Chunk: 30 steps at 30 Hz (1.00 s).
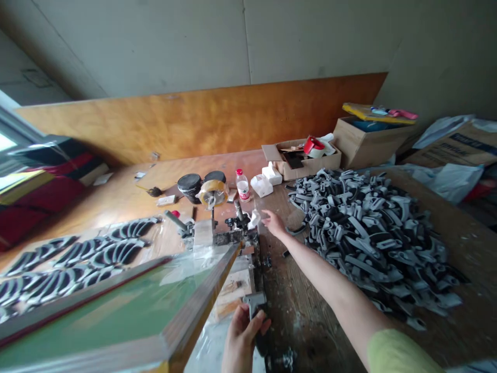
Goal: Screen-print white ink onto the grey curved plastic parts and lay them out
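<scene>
My left hand [244, 334] grips a grey-and-black curved plastic handle [255, 300] at the lower edge of the view, over the printing stand's bed. Beside it, a screen printing frame [166, 339] with green mesh is tilted up to the left. My right hand [274, 224] reaches forward with fingers stretched out and apart. Its fingertips are close to a crumpled white tissue [254, 219]; whether they touch it, I cannot tell. The frame's metal clamp [204, 234] stands just left of that tissue.
A large heap of similar grey-and-black handles [361, 233] covers the right side. Rows of curved pieces [77, 259] lie at left. Behind are a red-capped bottle [243, 186], a tape roll [213, 192], black-covered tubs [189, 185] and an open carton [306, 168].
</scene>
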### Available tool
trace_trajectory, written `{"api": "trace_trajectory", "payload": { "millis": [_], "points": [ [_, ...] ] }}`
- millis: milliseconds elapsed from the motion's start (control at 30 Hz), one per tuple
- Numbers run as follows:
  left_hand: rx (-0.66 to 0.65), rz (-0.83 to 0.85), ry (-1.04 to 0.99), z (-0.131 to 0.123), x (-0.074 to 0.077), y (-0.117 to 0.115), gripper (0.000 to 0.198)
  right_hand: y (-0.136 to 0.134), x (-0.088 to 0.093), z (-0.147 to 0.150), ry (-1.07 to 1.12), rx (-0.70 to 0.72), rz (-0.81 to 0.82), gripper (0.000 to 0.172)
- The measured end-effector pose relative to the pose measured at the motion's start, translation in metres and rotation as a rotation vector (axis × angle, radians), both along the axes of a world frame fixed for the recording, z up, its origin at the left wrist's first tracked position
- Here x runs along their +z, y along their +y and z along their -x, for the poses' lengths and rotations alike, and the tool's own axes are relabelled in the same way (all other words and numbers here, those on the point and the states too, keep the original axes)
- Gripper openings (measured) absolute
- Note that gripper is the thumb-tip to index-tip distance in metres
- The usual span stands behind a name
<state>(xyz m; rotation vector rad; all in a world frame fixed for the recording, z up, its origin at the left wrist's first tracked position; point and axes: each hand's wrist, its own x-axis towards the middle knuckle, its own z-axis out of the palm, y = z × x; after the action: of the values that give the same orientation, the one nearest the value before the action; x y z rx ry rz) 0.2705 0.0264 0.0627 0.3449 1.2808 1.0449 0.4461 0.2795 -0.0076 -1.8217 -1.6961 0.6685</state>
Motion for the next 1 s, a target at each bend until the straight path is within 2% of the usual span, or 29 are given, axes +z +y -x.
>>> {"api": "trace_trajectory", "payload": {
  "millis": [67, 167, 333, 500, 600, 667, 733, 833, 900, 1000],
  "points": [
    [-0.013, 0.037, 0.017, -0.004, -0.01, 0.003, 0.042, 0.01, -0.003, -0.012, -0.111, 0.067, 0.064, 0.043],
    [-0.051, 0.103, 0.015, -0.011, -0.023, 0.007, 0.047, 0.006, -0.009, -0.043, -0.293, 0.108, 0.182, 0.042],
    [-0.185, 0.171, -0.021, -0.034, -0.042, 0.017, 0.052, -0.036, -0.018, -0.085, -0.531, 0.144, 0.339, 0.05],
    [-0.237, 0.13, 0.034, -0.058, -0.063, 0.032, 0.047, -0.081, -0.023, -0.084, -0.609, 0.276, 0.352, 0.036],
    [-0.228, 0.142, 0.056, -0.064, -0.075, 0.036, 0.046, -0.094, -0.014, -0.081, -0.601, 0.367, 0.348, 0.031],
    [-0.229, 0.135, 0.059, -0.063, -0.082, 0.035, 0.046, -0.093, 0.003, -0.088, -0.589, 0.392, 0.3, 0.031],
    [-0.24, 0.127, 0.082, -0.062, -0.086, 0.034, 0.044, -0.086, 0.029, -0.106, -0.607, 0.329, 0.167, 0.03],
    [-0.307, 0.106, 0.173, -0.066, -0.088, 0.041, 0.035, -0.067, 0.068, -0.152, -0.713, 0.062, -0.004, 0.032],
    [-0.391, 0.054, 0.281, -0.076, -0.088, 0.055, 0.03, -0.056, 0.086, -0.186, -0.788, -0.146, 0.039, 0.041],
    [-0.463, -0.038, 0.427, -0.099, -0.092, 0.089, 0.032, -0.046, 0.091, -0.226, -0.807, -0.324, 0.235, 0.06]
  ]
}}
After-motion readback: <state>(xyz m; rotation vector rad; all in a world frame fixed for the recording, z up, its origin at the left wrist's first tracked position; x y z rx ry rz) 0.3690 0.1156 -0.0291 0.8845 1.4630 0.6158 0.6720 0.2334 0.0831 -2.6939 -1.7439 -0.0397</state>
